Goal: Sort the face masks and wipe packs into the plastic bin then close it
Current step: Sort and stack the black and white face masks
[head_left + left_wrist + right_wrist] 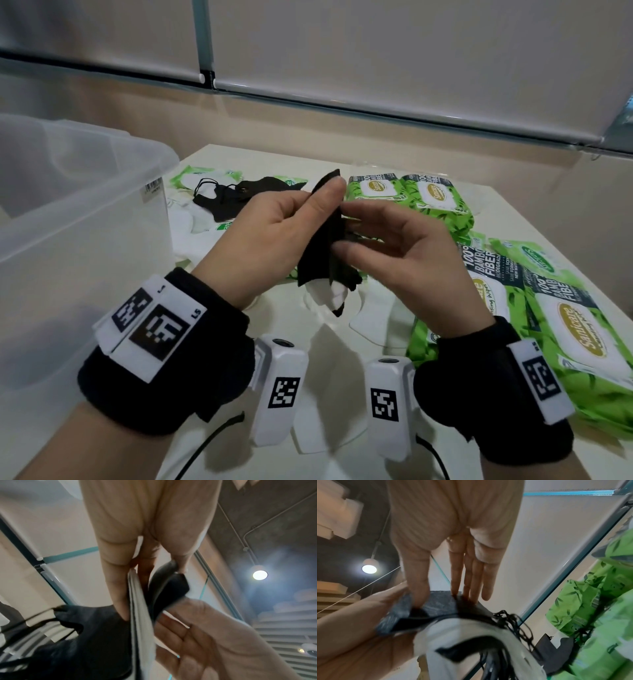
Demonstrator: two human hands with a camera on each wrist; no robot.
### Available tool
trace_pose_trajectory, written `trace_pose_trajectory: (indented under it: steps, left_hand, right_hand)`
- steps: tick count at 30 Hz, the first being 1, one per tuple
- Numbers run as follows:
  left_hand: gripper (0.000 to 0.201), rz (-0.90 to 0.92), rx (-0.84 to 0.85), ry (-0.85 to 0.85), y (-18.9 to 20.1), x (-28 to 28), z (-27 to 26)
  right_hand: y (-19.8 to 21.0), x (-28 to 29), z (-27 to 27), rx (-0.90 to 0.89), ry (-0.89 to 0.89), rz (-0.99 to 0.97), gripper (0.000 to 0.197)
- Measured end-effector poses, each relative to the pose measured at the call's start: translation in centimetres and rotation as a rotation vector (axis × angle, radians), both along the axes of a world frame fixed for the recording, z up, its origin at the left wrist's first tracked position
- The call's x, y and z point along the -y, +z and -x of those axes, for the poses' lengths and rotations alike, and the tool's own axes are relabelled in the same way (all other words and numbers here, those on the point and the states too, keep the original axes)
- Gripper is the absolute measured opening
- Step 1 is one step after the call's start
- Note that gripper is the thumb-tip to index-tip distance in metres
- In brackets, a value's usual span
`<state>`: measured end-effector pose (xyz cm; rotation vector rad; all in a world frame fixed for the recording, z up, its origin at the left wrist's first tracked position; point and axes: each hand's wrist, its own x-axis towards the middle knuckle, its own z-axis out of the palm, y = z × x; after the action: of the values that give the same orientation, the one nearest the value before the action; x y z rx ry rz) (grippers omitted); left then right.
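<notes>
My left hand [308, 212] pinches a stack of black and white face masks [318, 260] upright over the table, thumb near the top edge. My right hand [387, 236] faces it, and its straight fingers and thumb touch the stack's right side. In the left wrist view the stack [140, 615] sits between my left fingers [118, 588] and the right palm [197, 635]. In the right wrist view my fingertips [419, 599] rest on the black mask [440, 604]. The clear plastic bin [85, 222] stands open at the left.
More black masks [233, 198] and white masks [191, 222] lie beyond my hands beside the bin. Green wipe packs [435, 198] sit at the back, with several more [565, 329] along the right edge. A white mask [370, 318] lies on the table [219, 157] under my hands.
</notes>
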<state>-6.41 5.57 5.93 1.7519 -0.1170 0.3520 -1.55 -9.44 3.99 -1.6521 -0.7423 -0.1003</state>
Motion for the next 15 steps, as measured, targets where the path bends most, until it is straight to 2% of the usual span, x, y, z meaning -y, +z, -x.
trace_pose_trajectory:
  steps: [3,5,7,13,15]
  left_hand:
    - [0.078,0.015,-0.034,0.012,0.32,0.27,0.22]
    - [0.068,0.011,-0.027,0.010,0.27,0.40,0.14]
    - [0.052,0.004,-0.015,0.013,0.21,0.58,0.18]
    - [0.061,0.003,-0.039,0.003,0.31,0.47,0.24]
    - [0.065,0.016,-0.052,-0.009,0.30,0.33,0.22]
  right_hand:
    - [-0.15,-0.14,0.11,0.023,0.077,0.141,0.082]
    - [-0.32,-0.19,0.00,0.044,0.094,0.169,0.092]
    - [-0.49,-0.15,-0.09,0.049,0.102,0.174,0.094]
    - [-0.72,0.00,-0.07,0.085,0.145,0.313,0.103]
    - [-0.71,-0.03,-0.11,0.099,0.128,0.281,0.093]
